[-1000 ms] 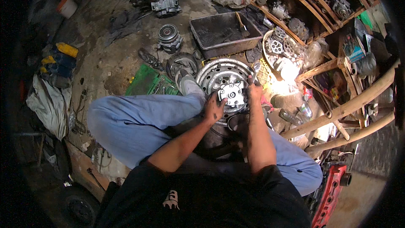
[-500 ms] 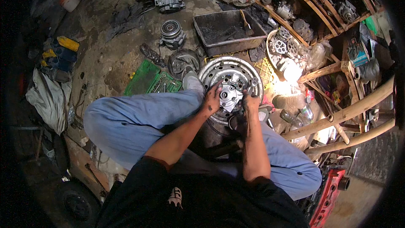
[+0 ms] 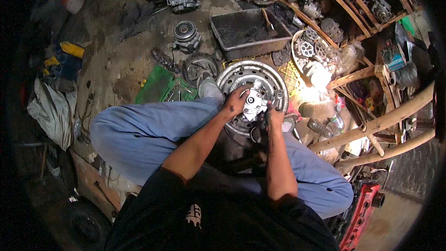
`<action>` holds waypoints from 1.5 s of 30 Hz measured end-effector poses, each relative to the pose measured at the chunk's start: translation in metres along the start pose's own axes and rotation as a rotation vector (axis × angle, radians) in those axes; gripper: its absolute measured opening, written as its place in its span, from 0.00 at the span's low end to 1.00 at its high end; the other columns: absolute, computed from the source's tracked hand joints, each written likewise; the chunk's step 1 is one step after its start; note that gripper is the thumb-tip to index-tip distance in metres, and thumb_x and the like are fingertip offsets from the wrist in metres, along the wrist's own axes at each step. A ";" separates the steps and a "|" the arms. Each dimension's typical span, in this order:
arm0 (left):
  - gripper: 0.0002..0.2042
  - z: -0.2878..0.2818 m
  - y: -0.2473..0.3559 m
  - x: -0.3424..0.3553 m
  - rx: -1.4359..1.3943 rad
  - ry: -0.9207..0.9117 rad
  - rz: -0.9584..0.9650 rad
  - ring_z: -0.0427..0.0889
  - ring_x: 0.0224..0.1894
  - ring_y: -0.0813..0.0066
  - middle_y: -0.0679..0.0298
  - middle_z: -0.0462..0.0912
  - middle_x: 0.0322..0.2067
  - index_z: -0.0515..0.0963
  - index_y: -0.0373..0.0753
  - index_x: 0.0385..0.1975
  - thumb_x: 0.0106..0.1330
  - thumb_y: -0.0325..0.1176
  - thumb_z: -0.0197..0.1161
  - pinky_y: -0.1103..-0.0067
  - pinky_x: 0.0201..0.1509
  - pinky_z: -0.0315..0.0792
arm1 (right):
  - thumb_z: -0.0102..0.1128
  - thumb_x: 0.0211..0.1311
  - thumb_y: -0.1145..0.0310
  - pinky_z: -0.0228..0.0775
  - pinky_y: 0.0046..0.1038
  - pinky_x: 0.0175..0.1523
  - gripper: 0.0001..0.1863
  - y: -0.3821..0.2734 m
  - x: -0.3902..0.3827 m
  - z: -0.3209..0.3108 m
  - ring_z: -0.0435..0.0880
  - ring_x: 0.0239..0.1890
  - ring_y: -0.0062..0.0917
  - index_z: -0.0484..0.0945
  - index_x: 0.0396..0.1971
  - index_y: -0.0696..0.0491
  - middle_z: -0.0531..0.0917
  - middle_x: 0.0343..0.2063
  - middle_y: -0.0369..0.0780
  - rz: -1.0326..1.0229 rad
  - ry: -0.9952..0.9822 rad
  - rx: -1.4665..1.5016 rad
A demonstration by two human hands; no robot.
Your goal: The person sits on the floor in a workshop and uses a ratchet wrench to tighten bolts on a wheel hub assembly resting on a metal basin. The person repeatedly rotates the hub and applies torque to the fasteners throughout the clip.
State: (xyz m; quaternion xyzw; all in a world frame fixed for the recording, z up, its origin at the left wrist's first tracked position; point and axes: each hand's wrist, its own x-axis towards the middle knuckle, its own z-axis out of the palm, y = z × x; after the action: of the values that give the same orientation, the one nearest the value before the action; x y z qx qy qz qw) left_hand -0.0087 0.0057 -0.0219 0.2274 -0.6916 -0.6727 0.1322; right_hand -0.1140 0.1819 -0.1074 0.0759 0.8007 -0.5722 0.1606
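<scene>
A bright silver metal housing (image 3: 254,103) with lobed edges and a dark round hub sits over the middle of a steel wheel rim (image 3: 226,73). My left hand (image 3: 236,102) is closed on its left side, thumb and fingers against the metal. At its lower right edge, my right hand (image 3: 275,118) has its fingers curled in. What these fingers hold is hidden; a dark shape shows below them. The wheel rim lies flat between my feet, and my left shoe (image 3: 210,88) touches its left side.
Left of the rim lies an open green socket case (image 3: 158,86). Beyond are a pulley-fronted compressor (image 3: 186,36) and a black tub (image 3: 227,45) with a brush (image 3: 269,24). To the right are a basin of metal parts (image 3: 294,49), plastic bottles (image 3: 320,128) and a wooden rack (image 3: 355,76).
The silver housing has turned and shifted slightly right under my left hand. My right hand has moved a little lower, and the ring-ended wrench that stood above it no longer shows.
</scene>
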 end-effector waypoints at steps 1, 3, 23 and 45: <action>0.17 -0.002 0.000 0.002 0.003 -0.040 -0.014 0.74 0.59 0.56 0.49 0.77 0.54 0.73 0.37 0.57 0.73 0.36 0.51 0.70 0.64 0.64 | 0.64 0.64 0.59 0.64 0.29 0.14 0.19 -0.004 -0.004 -0.003 0.74 0.09 0.26 0.74 0.25 0.60 0.76 0.12 0.40 -0.039 0.018 -0.018; 0.18 -0.007 0.010 -0.002 0.009 -0.110 -0.053 0.73 0.60 0.57 0.50 0.77 0.55 0.73 0.37 0.58 0.74 0.38 0.49 0.71 0.65 0.63 | 0.63 0.64 0.57 0.64 0.29 0.15 0.20 -0.013 -0.015 -0.008 0.74 0.09 0.25 0.75 0.27 0.61 0.76 0.13 0.40 -0.110 0.044 -0.062; 0.45 -0.011 0.076 -0.030 0.256 -0.114 -0.247 0.62 0.68 0.51 0.48 0.70 0.62 0.72 0.41 0.61 0.67 0.70 0.17 0.68 0.72 0.51 | 0.53 0.70 0.58 0.64 0.26 0.12 0.25 -0.110 -0.215 -0.075 0.73 0.09 0.25 0.67 0.59 0.59 0.77 0.17 0.39 -0.020 -0.350 0.343; 0.38 -0.053 0.086 -0.003 0.250 -0.221 -0.182 0.75 0.56 0.53 0.47 0.81 0.48 0.83 0.39 0.46 0.73 0.62 0.28 0.71 0.65 0.61 | 0.52 0.70 0.71 0.70 0.23 0.35 0.11 -0.065 -0.246 0.052 0.76 0.29 0.19 0.67 0.49 0.56 0.77 0.27 0.38 -0.142 -0.078 0.215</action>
State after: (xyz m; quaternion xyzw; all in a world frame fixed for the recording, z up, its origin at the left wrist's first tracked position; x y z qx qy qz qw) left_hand 0.0082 -0.0393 0.0670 0.2285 -0.7568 -0.6114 -0.0350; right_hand 0.1056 0.1263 0.0203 0.0134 0.7311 -0.6673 0.1414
